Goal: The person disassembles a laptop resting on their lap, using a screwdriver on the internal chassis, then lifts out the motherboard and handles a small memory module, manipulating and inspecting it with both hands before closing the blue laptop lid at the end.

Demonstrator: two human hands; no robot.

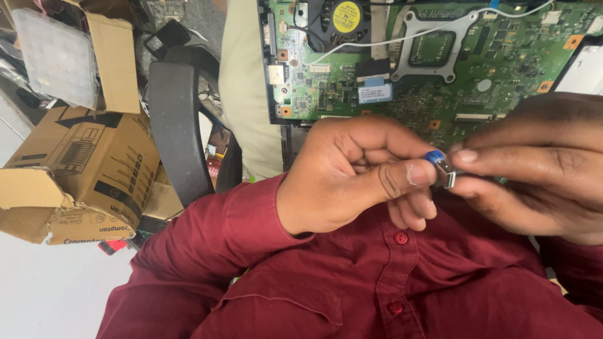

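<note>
Across the upper right of the frame lies a green printed circuit board (440,69) set in a dark laptop shell, with a black round fan with a yellow label (344,17) at its top edge, a silver square bracket around a dark chip (431,48) beside that, and a thin white cable (402,39) curving over both. A pale cream surface (242,88) borders the board on its left. Left of centre stands the black padded arm of a chair (176,125). The upper left holds clutter: brown cardboard boxes (88,163) stacked and tipped, and a clear plastic compartment case (53,53) leaning on one. The floor at lower left is pale. The lower frame is filled by a dark red buttoned shirt (377,282).

In the middle right, a small metal connector with a blue plastic end (441,166) sits between both hands, above the shirt and below the board's lower edge. Its long axis runs diagonally, blue end toward the upper left, metal body toward the lower right.

The left hand (352,176) has its fingers curled in, thumb tip and forefinger pinching the blue end. The right hand (540,163) has thumb and forefinger pressed on the metal end; its other fingers are folded behind.
</note>
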